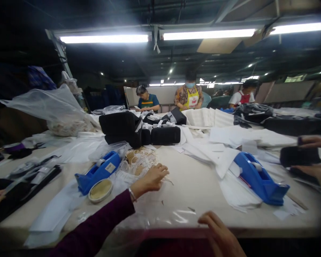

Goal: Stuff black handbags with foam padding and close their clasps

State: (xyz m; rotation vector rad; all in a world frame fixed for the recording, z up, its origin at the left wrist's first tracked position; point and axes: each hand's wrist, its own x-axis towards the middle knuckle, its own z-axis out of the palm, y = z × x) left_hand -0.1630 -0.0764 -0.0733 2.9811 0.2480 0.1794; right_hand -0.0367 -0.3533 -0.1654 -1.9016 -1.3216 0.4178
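My left hand [153, 177], in a purple sleeve with a bracelet at the wrist, is over the table beside a heap of thin pale strings [147, 157] on clear plastic. Its fingers are bent together, and what they pinch is too small to name; loose strings lie by the fingertips. At the table's front edge, my right hand [219, 232] has loosely curved fingers, slightly apart, with nothing seen in them. A blue tape dispenser [100, 171] and a round dish [100, 190] are left of my left hand.
Black cases [166, 136] are stacked at the back centre. White sheets [216, 153] and another blue tape dispenser [260, 178] lie to the right. Another person's hands [314, 173] hold a black case at far right. Three people work behind. Black straps [37, 182] lie left.
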